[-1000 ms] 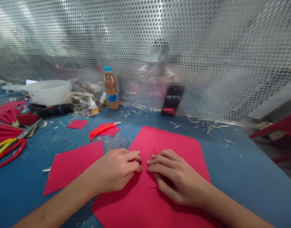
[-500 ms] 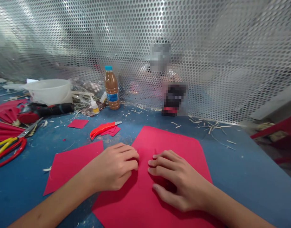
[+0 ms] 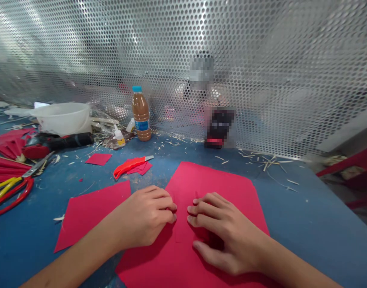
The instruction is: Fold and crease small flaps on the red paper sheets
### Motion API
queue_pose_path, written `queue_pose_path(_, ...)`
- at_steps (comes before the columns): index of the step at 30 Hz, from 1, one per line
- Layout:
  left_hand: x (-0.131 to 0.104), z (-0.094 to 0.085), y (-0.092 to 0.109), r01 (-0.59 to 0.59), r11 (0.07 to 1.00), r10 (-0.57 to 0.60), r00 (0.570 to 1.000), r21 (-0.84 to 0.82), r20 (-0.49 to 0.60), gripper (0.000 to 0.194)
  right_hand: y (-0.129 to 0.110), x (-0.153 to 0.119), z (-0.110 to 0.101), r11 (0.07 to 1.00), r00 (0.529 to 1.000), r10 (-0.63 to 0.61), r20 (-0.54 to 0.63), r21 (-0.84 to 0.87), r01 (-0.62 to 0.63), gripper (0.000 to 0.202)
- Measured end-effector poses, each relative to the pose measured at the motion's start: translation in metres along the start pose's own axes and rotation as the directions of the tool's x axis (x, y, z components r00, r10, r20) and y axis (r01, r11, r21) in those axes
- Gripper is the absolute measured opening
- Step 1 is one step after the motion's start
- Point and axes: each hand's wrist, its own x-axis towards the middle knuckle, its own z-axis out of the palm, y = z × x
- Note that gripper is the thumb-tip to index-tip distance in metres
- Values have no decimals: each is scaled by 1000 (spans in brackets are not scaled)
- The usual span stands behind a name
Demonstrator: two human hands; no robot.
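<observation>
A large red paper sheet (image 3: 219, 188) lies on the blue table (image 3: 306, 216) in front of me. My left hand (image 3: 144, 216) rests on its left part with fingers curled, fingertips pressing the paper near its middle. My right hand (image 3: 222, 232) lies flat on the sheet just to the right, its fingertips almost meeting those of the left. A faint crease runs down the paper between the two hands. A second, smaller red sheet (image 3: 90, 210) lies to the left, partly under my left forearm.
A red utility knife (image 3: 128, 165) lies on red scraps behind the sheets. Red-and-yellow scissors (image 3: 12, 190) lie at the left edge, near folded red paper (image 3: 5, 166). Farther back stand a white bowl (image 3: 62, 116), a brown bottle (image 3: 140, 114) and a glue bottle (image 3: 118, 134). Perforated metal screen (image 3: 261, 60) behind.
Both hands stay on the red sheet. The left fingertips drew back slightly half a second ago and now press close to the right fingertips again.
</observation>
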Motion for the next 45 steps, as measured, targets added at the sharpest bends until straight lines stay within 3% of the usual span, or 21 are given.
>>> queue_pose_path(4,0,2,0,17,1000,-17,999,-5,28,29,3,-3,-6,999,999,-40,8,25,39,35)
queue_pose_path(10,-1,3,0,50,998,-49,997,-23,54,29,17,-9,-16,982,980,-153,126,-90,165,82)
queue_pose_path(16,1,2,2,60,998,-59,997,-13,57,28,27,-7,-8,970,994,-111,-1,-217,108,62)
queue_pose_path(20,3,2,1,52,999,-51,998,-9,47,27,28,-6,-4,968,994,-109,-15,-227,102,48)
queue_pose_path(29,0,5,3,45,998,-48,997,49,64,23,26,-7,-14,986,988,-148,-33,-82,145,52)
queue_pose_path(36,3,9,4,46,989,-59,994,139,87,18,10,-10,-16,988,987,-153,-38,-17,153,23)
queue_pose_path(42,5,11,4,35,985,-50,995,168,85,18,-11,-31,-23,991,990,-126,65,-34,128,19)
queue_pose_path(45,6,11,7,32,980,-49,996,199,81,19,-19,-39,-28,992,992,-124,37,-17,124,20)
